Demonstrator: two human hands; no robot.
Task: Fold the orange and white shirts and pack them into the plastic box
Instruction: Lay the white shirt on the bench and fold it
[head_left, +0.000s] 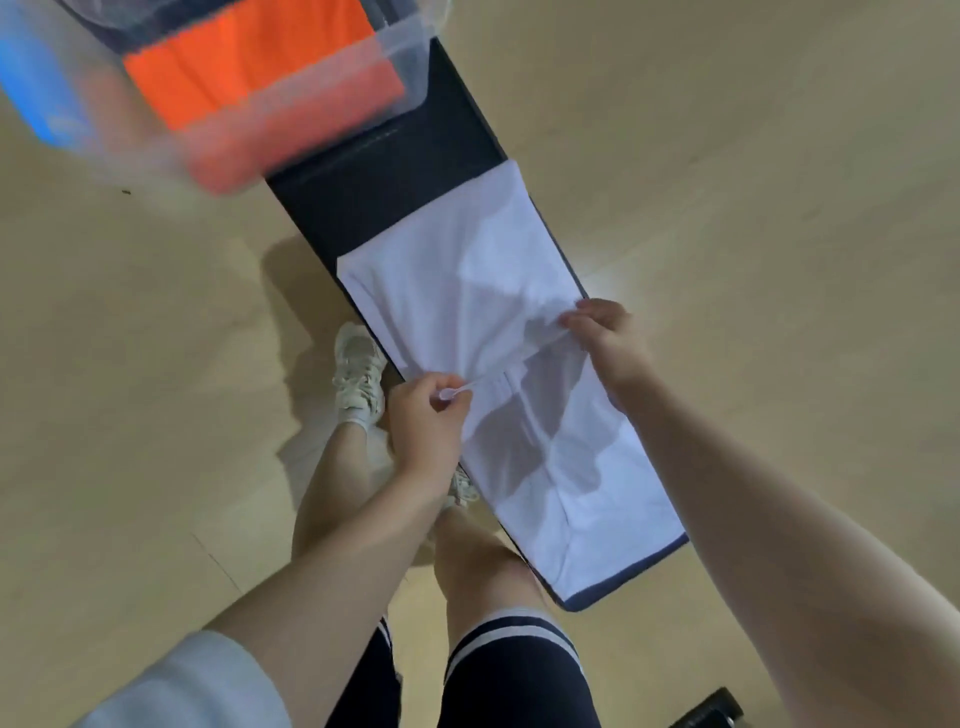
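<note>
A pale wooden floor (727, 156) fills the view, seen from above, and a long dark bench (384, 197) runs across it from the upper left to the lower right. Every place below is given relative to this bench. On its far end sits the clear plastic box (410, 67), blurred, with the orange shirt (249, 78) already folded inside. The white shirt (483, 270) lies along the near half of the bench, already narrowed into a long strip covering almost its full width. Midway along the strip, at the bench's left edge, the left hand (426, 421) pinches a small gather of white cloth between thumb and fingertips. At the right edge, straight across, the right hand (602, 338) grips the cloth with curled fingers. Creases radiate from both grips, and the cloth between them looks pulled taut. The person's legs and a pale shoe (358, 374) stand just left of the bench.

To fold well from here, lift both grips evenly, carry the cloth along the bench so the ends meet squarely, then smooth the creases before packing
</note>
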